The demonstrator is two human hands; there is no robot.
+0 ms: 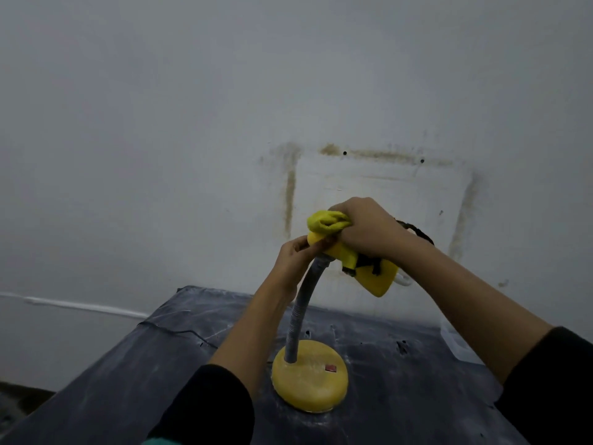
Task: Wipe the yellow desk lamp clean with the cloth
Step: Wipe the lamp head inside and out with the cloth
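Observation:
The yellow desk lamp stands on a dark table (401, 390). Its round base (309, 385) has a red switch, and a grey flexible neck (300, 311) arches up to the yellow head (377, 279). My left hand (296, 256) grips the top of the neck where it meets the head. My right hand (362, 228) holds a bunched yellow cloth (327, 221) against the rear top of the lamp head. Part of the head is hidden under my right hand and the cloth.
The table is dusty and scratched, with its left edge falling away to the floor. A pale wall (192, 139) with brown stain marks rises right behind the lamp. A white cable (83, 305) runs along the wall at the left.

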